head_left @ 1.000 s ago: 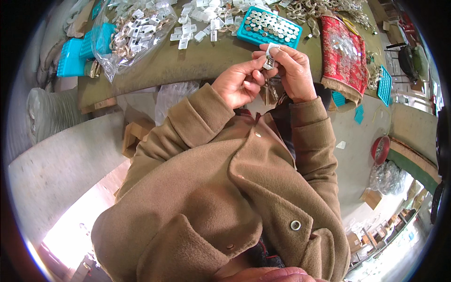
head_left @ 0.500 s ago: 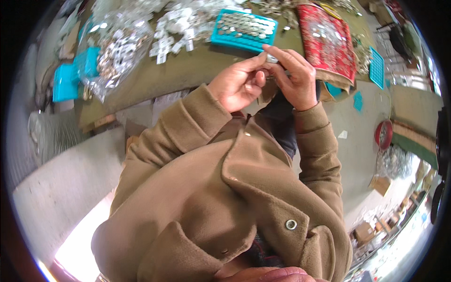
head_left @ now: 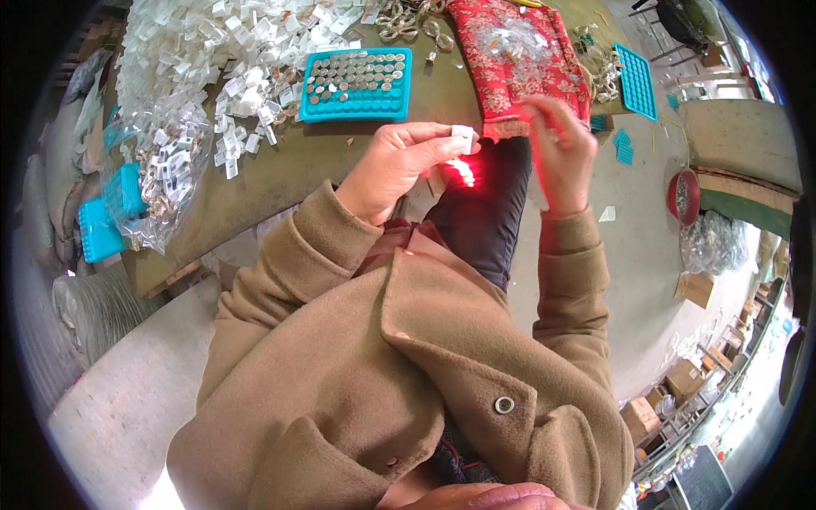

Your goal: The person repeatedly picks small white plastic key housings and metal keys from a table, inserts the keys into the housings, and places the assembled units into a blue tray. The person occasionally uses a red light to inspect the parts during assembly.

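Note:
My left hand [head_left: 387, 170] pinches a small white plastic case [head_left: 462, 138] between thumb and fingers. Just below the case a red light string [head_left: 463, 172] glows, tinting my dark trouser leg. To the right, my right hand [head_left: 561, 153] is raised apart from it, beside the red patterned cloth [head_left: 518, 72]. Motion smears its fingers, so their hold is unclear. A turquoise tray [head_left: 395, 104] on the table carries rows of silver button cells [head_left: 357, 70], beyond my left hand.
White plastic cases [head_left: 212, 51] are heaped at the table's far left. A clear bag [head_left: 161, 178] of similar pieces lies near turquoise trays [head_left: 100, 229]. Another turquoise tray [head_left: 636, 81] lies past the cloth. On the floor at right stand a red basin [head_left: 683, 197] and cardboard boxes [head_left: 639, 418].
A red light now glows at the case. My right hand has parted from my left and moved right. The view has shifted, showing more of the table's left side.

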Action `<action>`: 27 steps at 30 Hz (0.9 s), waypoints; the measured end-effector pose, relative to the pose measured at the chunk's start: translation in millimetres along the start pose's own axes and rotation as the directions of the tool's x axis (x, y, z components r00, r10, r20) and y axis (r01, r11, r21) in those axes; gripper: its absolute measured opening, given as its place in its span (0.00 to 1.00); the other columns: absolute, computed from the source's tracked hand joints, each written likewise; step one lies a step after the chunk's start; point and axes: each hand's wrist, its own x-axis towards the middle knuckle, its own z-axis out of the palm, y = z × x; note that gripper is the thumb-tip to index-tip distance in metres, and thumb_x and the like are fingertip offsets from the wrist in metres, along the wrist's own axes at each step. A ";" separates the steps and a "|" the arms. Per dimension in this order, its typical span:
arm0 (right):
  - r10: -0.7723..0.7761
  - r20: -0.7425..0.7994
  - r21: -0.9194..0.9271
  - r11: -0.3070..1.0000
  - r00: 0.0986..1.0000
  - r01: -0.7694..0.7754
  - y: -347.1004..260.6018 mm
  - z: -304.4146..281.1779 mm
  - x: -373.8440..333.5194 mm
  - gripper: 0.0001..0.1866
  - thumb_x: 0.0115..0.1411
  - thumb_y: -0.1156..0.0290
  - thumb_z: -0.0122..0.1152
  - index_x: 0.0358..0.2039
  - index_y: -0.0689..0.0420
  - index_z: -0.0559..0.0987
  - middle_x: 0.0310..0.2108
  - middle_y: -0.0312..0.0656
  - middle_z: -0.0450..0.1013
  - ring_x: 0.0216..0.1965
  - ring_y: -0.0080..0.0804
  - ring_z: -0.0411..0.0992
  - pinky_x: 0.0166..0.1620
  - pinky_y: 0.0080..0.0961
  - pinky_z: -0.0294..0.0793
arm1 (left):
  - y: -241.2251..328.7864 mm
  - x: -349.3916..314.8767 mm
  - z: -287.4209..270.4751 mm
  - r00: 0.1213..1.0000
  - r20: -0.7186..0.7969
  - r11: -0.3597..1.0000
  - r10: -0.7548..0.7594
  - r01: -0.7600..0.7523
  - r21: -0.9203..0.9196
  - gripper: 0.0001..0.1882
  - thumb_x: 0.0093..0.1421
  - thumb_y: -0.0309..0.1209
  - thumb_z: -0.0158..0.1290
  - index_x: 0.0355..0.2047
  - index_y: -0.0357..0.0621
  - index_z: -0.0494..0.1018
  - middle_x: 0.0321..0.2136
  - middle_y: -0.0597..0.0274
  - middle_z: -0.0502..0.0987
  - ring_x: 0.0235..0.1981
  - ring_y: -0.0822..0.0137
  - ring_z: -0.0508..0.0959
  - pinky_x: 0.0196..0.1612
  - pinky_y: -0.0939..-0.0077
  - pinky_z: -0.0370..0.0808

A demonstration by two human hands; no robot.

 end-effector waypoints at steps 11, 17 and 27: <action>0.003 -0.018 -0.437 0.900 1.000 -0.010 36.1 12.4 45.7 0.09 0.57 0.64 0.63 0.34 0.54 0.83 0.35 0.42 0.77 0.36 0.43 0.77 0.39 0.35 0.75 | 1.8 12.0 -0.1 0.995 -0.059 0.983 -0.080 0.069 -0.169 0.14 0.68 0.31 0.48 0.46 0.31 0.75 0.25 0.72 0.70 0.25 0.83 0.69 0.33 0.85 0.73; 0.054 -0.016 -0.271 0.961 0.998 -0.057 30.7 4.4 34.0 0.09 0.57 0.65 0.65 0.33 0.56 0.82 0.32 0.42 0.77 0.32 0.38 0.76 0.38 0.30 0.74 | -5.9 13.3 -5.1 0.997 -0.014 0.957 -0.075 0.068 -0.284 0.15 0.69 0.32 0.48 0.48 0.32 0.74 0.26 0.72 0.72 0.24 0.83 0.69 0.31 0.85 0.73; 0.177 0.005 0.367 0.915 0.984 -0.166 30.1 14.4 31.5 0.08 0.60 0.73 0.64 0.38 0.63 0.82 0.33 0.35 0.81 0.34 0.17 0.75 0.40 0.16 0.75 | -0.6 0.5 -7.2 0.995 -0.067 0.976 -0.069 0.054 -0.209 0.18 0.70 0.37 0.46 0.50 0.34 0.74 0.30 0.67 0.77 0.27 0.82 0.73 0.34 0.84 0.74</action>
